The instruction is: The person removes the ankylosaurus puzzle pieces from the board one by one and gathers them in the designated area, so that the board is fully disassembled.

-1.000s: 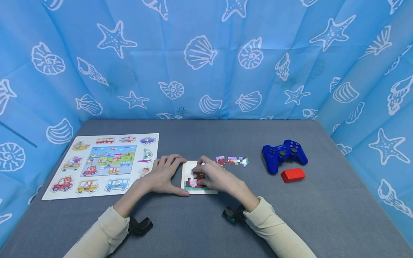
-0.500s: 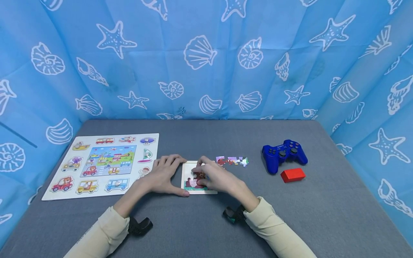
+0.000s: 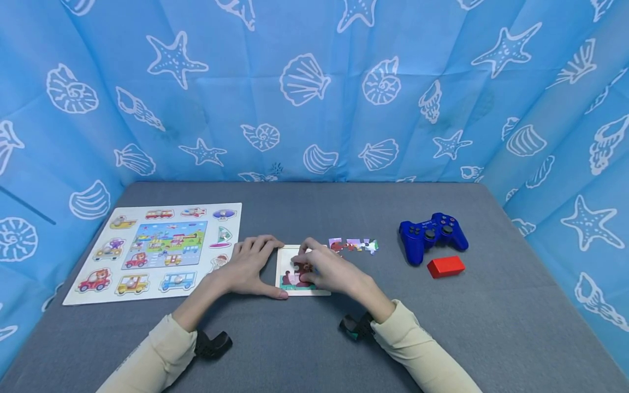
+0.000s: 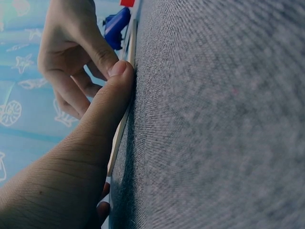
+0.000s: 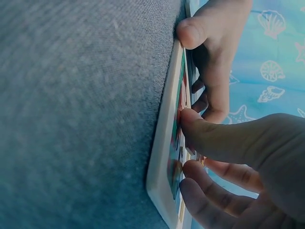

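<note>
A small white-rimmed jigsaw tray (image 3: 285, 259) lies flat on the table, its lower part filled with pieces of a brown animal picture. My left hand (image 3: 251, 267) holds the tray along its left side, thumb at the near left corner and index finger at the far left corner. Over the tray's right half, my right hand (image 3: 330, 268) pinches a brown jigsaw piece (image 3: 303, 268) between thumb and fingers, at the edge of the laid pieces. In the right wrist view these fingertips (image 5: 191, 118) sit low against the tray; the fingers partly hide the piece.
Several loose jigsaw pieces (image 3: 355, 245) lie just beyond the tray at right. A large vehicle peg puzzle board (image 3: 118, 218) lies at left. A blue game controller (image 3: 432, 236) and a red block (image 3: 446, 267) are on the right. A blue curtain (image 3: 314, 131) hangs behind the table.
</note>
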`<state>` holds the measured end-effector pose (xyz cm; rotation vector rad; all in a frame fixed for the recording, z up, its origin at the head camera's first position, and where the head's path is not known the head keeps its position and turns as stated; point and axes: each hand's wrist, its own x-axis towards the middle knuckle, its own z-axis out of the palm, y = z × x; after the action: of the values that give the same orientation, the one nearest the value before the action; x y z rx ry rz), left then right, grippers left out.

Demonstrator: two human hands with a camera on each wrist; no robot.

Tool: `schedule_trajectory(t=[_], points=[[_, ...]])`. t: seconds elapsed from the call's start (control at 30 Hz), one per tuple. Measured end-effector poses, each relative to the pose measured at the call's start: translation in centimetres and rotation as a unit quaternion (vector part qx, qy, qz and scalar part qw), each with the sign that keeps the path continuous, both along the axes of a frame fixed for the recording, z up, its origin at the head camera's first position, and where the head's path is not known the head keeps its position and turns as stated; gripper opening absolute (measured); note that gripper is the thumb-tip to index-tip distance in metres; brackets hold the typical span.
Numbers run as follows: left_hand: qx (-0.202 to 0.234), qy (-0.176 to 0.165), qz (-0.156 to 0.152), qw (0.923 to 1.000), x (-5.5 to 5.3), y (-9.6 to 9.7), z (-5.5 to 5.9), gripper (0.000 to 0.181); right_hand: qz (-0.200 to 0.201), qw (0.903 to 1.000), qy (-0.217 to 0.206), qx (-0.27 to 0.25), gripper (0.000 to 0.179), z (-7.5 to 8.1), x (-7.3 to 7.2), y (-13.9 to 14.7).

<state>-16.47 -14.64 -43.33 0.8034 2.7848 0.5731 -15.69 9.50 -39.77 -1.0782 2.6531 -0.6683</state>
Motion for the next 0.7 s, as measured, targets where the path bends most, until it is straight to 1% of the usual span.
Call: schedule_trajectory(t=[0.17, 0.43, 0.7], points=[[-0.003, -0.006, 0.004, 1.0, 0.01, 0.06, -0.04, 0.105, 0.002, 1.0, 0.005, 0.002, 0.035, -0.1, -0.02, -0.05], [-0.004, -0.005, 0.004, 1.0, 0.06, 0.08, 0.0, 0.106, 0.003, 1.0, 0.007, 0.003, 0.034, -0.11, 0.0, -0.07], [-0.002, -0.007, 0.004, 1.0, -0.03, 0.1, -0.06, 0.105, 0.006, 1.0, 0.001, -0.003, 0.036, -0.06, -0.03, -0.1]])
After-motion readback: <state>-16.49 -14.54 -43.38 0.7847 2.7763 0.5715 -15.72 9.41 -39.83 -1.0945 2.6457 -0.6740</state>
